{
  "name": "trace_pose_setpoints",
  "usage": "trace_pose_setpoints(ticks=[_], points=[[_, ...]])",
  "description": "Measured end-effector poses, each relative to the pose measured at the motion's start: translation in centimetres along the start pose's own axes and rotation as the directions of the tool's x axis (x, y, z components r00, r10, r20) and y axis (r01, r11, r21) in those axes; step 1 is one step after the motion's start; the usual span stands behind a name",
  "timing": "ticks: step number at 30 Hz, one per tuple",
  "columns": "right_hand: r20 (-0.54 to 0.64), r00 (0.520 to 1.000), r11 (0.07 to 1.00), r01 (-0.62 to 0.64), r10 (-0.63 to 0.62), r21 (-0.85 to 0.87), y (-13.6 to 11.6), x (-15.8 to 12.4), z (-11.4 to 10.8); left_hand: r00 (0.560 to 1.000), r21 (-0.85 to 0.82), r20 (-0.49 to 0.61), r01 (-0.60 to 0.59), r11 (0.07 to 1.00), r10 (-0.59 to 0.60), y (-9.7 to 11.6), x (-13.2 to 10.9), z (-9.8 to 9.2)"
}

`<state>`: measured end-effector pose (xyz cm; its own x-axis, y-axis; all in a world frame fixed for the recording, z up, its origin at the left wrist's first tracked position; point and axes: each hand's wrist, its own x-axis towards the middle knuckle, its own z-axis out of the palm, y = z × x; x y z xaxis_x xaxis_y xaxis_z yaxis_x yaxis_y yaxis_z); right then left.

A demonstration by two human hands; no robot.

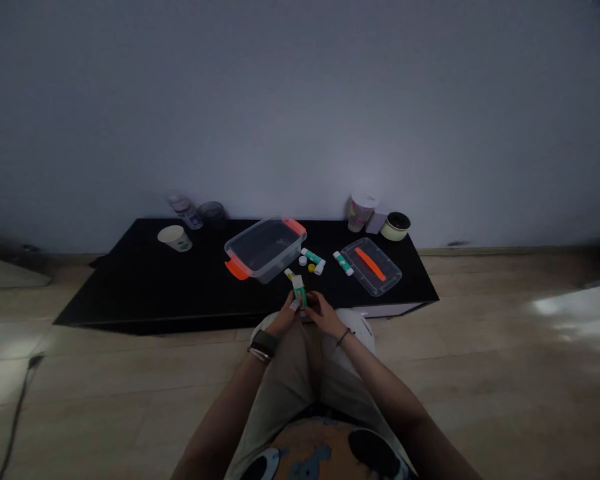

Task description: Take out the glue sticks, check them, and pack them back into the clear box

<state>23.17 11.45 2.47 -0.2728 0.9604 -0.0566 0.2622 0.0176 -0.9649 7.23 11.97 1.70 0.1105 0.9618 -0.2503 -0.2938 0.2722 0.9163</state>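
Observation:
My left hand [286,315] is wrapped round a green and white tube [299,289] at the table's front edge. Close beside it, my right hand [324,312] has its fingers bent near the tube's lower end; what they hold, if anything, is too small to tell. Just beyond the hands lie another green and white tube [313,257], a white cap [303,261], a yellow cap [311,268] and a small white piece [319,269]. A further green tube [343,263] lies beside a clear lid [375,277] with an orange handle. An uncovered clear box [267,250] with orange latches stands left of them.
The black table [115,287] runs along the wall. At its left are a paper cup [175,238], a bottle [186,212] and a dark glass [213,215]. At the right back stand a clear cup [361,213], a purple box [376,223] and a cream pot [395,229].

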Motion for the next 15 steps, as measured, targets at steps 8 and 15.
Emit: trace_pose_setpoints(ticks=[8, 15], points=[[0.000, 0.997, 0.989, -0.077, 0.077, -0.123, -1.3, -1.7, 0.5, 0.981, 0.238, 0.191, -0.081, 0.968, 0.035, 1.1, -1.7, 1.2], [-0.064, 0.997, 0.999, -0.047, 0.046, -0.011, -2.5, -2.8, -0.7, 0.959, 0.326, 0.279, -0.058, 0.944, -0.038, 2.6, -6.0, 1.7]])
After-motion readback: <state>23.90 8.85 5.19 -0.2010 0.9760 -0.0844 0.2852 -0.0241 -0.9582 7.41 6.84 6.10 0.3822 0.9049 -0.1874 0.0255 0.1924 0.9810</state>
